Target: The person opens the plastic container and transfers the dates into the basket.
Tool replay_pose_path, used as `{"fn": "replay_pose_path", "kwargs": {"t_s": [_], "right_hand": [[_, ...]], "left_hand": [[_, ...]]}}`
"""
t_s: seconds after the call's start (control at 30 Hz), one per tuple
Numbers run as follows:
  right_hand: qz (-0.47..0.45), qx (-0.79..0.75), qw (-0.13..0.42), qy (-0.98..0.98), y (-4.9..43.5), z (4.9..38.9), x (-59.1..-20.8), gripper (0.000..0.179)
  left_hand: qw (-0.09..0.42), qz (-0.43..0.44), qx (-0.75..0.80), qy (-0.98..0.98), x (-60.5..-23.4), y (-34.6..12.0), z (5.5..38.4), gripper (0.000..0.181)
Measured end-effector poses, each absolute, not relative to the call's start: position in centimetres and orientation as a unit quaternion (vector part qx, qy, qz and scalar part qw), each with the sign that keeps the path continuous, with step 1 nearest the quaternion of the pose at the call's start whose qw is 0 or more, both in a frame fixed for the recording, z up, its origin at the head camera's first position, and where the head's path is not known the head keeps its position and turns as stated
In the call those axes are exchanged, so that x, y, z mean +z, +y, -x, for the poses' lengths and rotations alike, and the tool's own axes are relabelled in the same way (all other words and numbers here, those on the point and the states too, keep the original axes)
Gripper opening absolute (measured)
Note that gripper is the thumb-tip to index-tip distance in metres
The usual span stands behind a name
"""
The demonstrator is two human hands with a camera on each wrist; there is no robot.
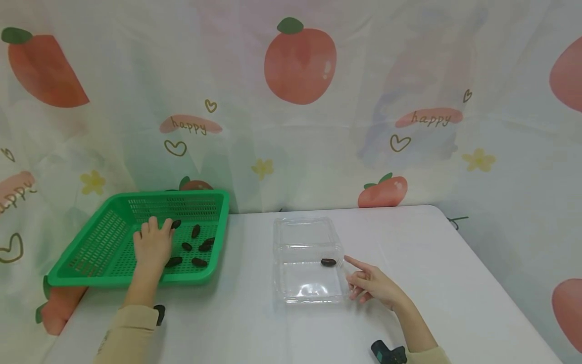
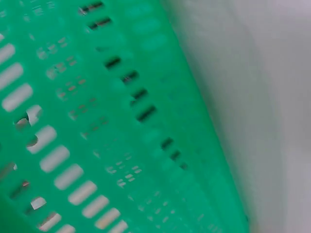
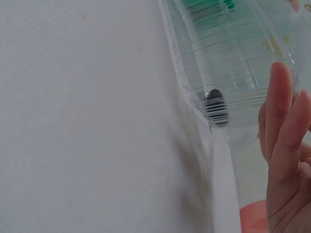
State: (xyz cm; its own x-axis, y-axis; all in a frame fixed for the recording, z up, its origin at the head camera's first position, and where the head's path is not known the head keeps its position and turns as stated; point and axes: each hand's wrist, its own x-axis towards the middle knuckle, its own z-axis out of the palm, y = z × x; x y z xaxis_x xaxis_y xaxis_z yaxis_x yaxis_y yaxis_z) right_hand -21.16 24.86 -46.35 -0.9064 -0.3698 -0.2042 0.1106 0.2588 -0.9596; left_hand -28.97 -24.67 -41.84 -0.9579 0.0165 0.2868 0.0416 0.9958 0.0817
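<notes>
My left hand (image 1: 153,245) reaches down into a green plastic basket (image 1: 223,222), palm down. At its index finger and thumb lies a small dark brown oval piece (image 1: 176,223); I cannot tell whether they pinch it. Several similar pieces lie on the basket floor, one of them (image 1: 174,261) right by the wrist. In the left wrist view only the basket's slotted wall (image 2: 160,160) shows, and the hand is hidden. My right hand (image 1: 370,283) is beside a clear plastic clamshell box (image 1: 291,278), index finger stretched toward its rim. Inside the box sits one dark oval piece (image 1: 328,262), also seen through its ribbed side.
The box's lid (image 1: 304,231) stands open toward the back of the white table (image 1: 254,323). A fruit-printed curtain (image 1: 300,151) hangs behind the table. A black wrist device (image 1: 388,352) is strapped near the right sleeve.
</notes>
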Motion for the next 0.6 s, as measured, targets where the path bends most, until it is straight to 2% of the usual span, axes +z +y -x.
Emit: {"fn": "replay_pose_path", "kwargs": {"t_s": [0.43, 0.6], "right_hand": [[0.081, -0.606, 0.202, 0.765, 24.8, 21.1, -46.2, 0.069], [0.081, -0.606, 0.202, 0.765, 24.7, 21.1, -46.2, 0.069]], "left_hand": [[0.058, 0.017, -0.004, -0.998, -42.3, -27.5, 30.2, 0.032], [0.04, 0.029, 0.023, -0.999, -42.3, -27.4, 30.6, 0.032]]}}
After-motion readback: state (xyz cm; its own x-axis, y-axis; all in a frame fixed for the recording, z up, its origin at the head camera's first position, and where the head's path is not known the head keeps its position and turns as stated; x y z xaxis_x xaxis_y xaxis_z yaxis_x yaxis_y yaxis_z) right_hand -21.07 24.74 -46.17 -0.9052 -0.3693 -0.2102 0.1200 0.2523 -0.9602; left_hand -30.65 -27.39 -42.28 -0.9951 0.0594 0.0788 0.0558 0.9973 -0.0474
